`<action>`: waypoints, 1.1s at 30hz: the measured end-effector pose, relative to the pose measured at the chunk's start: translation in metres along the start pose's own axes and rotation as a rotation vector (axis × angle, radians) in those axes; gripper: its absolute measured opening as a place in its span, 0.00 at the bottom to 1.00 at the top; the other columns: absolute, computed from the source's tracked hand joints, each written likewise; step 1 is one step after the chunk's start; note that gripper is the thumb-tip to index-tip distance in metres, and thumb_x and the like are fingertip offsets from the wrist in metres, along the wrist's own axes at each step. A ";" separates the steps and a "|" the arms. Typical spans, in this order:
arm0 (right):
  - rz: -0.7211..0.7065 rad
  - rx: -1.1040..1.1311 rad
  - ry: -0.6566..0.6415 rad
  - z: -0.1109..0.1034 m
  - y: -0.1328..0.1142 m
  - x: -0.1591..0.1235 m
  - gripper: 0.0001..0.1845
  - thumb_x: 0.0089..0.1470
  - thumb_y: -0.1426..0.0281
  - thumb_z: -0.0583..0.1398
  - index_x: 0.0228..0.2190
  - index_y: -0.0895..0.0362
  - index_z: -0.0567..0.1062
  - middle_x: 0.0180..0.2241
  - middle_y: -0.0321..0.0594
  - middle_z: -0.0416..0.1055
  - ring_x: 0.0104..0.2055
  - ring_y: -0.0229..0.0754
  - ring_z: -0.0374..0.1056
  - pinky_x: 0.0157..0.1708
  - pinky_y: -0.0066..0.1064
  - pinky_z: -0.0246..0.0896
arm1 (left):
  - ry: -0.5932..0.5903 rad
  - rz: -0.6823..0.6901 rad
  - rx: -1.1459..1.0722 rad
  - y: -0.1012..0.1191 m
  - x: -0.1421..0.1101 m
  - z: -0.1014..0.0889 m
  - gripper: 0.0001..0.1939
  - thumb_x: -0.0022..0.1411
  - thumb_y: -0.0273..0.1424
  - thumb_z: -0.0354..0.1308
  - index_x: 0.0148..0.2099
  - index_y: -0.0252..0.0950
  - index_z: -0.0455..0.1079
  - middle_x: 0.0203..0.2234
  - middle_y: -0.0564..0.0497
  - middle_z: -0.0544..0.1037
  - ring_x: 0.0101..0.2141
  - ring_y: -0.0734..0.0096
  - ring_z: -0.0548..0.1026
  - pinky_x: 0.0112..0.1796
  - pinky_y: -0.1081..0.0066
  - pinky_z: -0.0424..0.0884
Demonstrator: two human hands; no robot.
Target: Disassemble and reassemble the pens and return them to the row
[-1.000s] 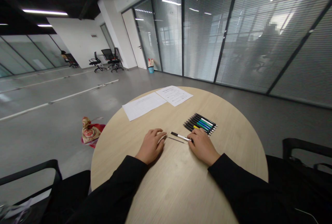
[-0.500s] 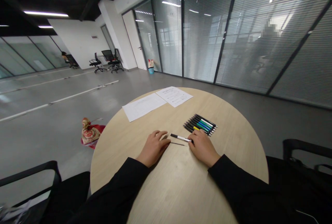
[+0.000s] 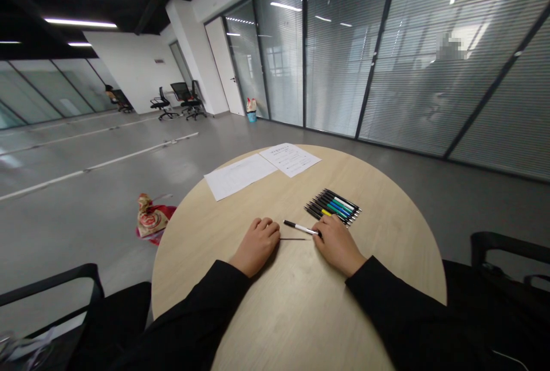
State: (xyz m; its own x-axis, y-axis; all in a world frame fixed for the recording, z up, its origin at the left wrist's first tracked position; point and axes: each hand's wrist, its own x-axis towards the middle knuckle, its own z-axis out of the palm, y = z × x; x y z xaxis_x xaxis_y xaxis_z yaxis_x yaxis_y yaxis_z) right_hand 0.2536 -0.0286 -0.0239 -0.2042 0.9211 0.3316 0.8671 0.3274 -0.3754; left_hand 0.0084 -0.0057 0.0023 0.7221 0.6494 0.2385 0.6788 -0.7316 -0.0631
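Observation:
My left hand (image 3: 259, 243) rests on the round wooden table (image 3: 296, 302) with its fingers curled in, closed at the left end of a thin dark refill (image 3: 294, 239) that lies flat between my hands. My right hand (image 3: 338, 245) rests just to the right, fingertips pinched on the near end of a white pen with a black tip (image 3: 299, 227). The pen lies on the table and points left, just beyond the refill. Both sleeves are black.
A neat row of several pens (image 3: 333, 207) lies beyond my right hand. Two paper sheets (image 3: 240, 175) (image 3: 292, 157) sit at the far edge. Black chairs stand at left (image 3: 51, 291) and right (image 3: 507, 243). A red bag (image 3: 151, 222) is on the floor.
My left hand's fingers have curled from lying flat into a closed grip at the refill's end. The refill has turned slightly toward level. My right hand and the white pen have barely moved.

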 end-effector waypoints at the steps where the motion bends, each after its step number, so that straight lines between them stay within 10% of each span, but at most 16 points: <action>1: 0.001 0.000 0.001 0.000 0.000 0.000 0.08 0.58 0.73 0.59 0.33 0.56 0.79 0.35 0.45 0.70 0.44 0.48 0.62 0.46 0.37 0.58 | 0.000 0.000 0.003 0.001 0.000 0.000 0.13 0.69 0.24 0.46 0.38 0.37 0.72 0.40 0.44 0.75 0.45 0.58 0.67 0.47 0.58 0.61; 33: 0.139 0.232 0.186 0.006 0.021 0.008 0.10 0.62 0.73 0.52 0.37 0.58 0.74 0.39 0.46 0.74 0.44 0.48 0.66 0.47 0.38 0.59 | 0.197 -0.345 0.068 -0.020 -0.010 -0.010 0.12 0.70 0.31 0.47 0.39 0.38 0.71 0.40 0.44 0.77 0.42 0.56 0.70 0.49 0.54 0.55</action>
State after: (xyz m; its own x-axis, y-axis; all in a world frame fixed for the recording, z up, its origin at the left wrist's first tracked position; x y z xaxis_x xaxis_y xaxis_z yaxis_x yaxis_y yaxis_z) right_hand 0.2673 -0.0132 -0.0341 0.0139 0.9130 0.4077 0.7500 0.2601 -0.6081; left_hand -0.0132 0.0004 0.0106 0.4151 0.7975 0.4378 0.8890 -0.4577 -0.0092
